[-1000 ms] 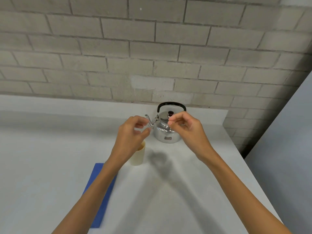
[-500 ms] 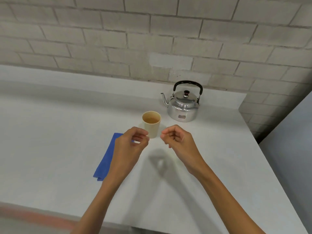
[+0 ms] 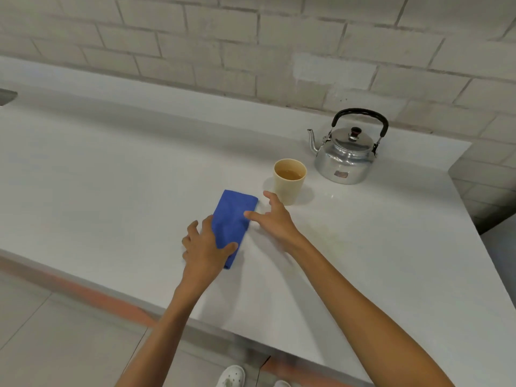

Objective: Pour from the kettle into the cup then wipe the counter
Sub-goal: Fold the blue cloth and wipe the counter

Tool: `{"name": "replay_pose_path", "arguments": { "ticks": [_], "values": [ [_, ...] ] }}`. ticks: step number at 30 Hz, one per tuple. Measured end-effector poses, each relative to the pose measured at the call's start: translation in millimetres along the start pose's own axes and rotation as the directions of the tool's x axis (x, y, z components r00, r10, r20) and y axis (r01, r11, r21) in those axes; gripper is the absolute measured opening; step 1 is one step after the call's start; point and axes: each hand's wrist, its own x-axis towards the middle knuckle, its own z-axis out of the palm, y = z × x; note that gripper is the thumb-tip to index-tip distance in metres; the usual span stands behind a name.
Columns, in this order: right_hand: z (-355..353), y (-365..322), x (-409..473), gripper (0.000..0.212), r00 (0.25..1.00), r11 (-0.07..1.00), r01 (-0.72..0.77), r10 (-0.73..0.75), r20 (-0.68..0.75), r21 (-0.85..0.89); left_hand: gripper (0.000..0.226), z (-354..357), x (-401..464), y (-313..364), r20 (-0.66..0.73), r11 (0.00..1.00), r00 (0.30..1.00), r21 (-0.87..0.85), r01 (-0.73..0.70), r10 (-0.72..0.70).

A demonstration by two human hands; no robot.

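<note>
A steel kettle [image 3: 345, 157] with a black handle stands upright at the back right of the white counter [image 3: 111, 177]. In front of it and to the left stands a beige cup [image 3: 289, 181] holding brownish liquid. A folded blue cloth [image 3: 233, 216] lies flat on the counter left of the cup. My left hand [image 3: 205, 247] rests on the cloth's near end, thumb and fingers spread over it. My right hand [image 3: 275, 217] is spread flat, its thumb touching the cloth's right edge and its fingers just short of the cup.
A brick wall [image 3: 251, 46] runs behind the counter, with a low upstand along the back. The counter's right end drops off past the kettle. The near edge [image 3: 195, 322] runs diagonally, with tiled floor and a white shoe [image 3: 231, 377] below it.
Both hands have dropped from mid-air down to the blue cloth and spread their fingers on it. The view has tilted down and left; kettle and cup have not moved.
</note>
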Motion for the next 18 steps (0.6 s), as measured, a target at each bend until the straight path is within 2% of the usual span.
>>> {"name": "replay_pose_path", "arguments": {
  "ticks": [5, 10, 13, 14, 16, 17, 18],
  "values": [
    [16, -10, 26, 0.097, 0.999, 0.999, -0.034, 0.034, 0.006, 0.000, 0.087, 0, 9, -6, 0.014, 0.991, 0.999, 0.126, 0.041, -0.043],
    [26, -16, 43, 0.092, 0.989, 0.985, -0.143, 0.140, -0.035, -0.092, 0.081, -5, 19, -7, 0.051, 0.986, 0.990, 0.108, 0.129, -0.135],
    [28, -16, 49, 0.076, 0.970, 0.970, -0.245, 0.245, -0.012, -0.012, 0.058, -13, 27, -6, 0.162, 0.983, 0.970, 0.021, 0.182, -0.183],
    [29, -16, 50, 0.063, 0.963, 0.963, -0.270, 0.270, -0.005, 0.026, 0.052, -16, 30, -6, 0.205, 0.981, 0.960, 0.006, 0.192, -0.189],
    [29, -16, 49, 0.022, 0.962, 0.960, -0.270, 0.273, -0.031, 0.076, 0.045, -20, 33, -7, 0.282, 0.981, 0.942, -0.009, 0.192, -0.181],
    [29, -14, 49, 0.020, 0.962, 0.961, -0.261, 0.266, -0.055, 0.086, 0.046, -20, 34, -8, 0.309, 0.982, 0.936, -0.035, 0.187, -0.167],
    [28, -12, 47, 0.027, 0.964, 0.963, -0.255, 0.260, -0.059, 0.086, 0.048, -21, 34, -9, 0.330, 0.981, 0.932, -0.072, 0.180, -0.147]
  ]
}}
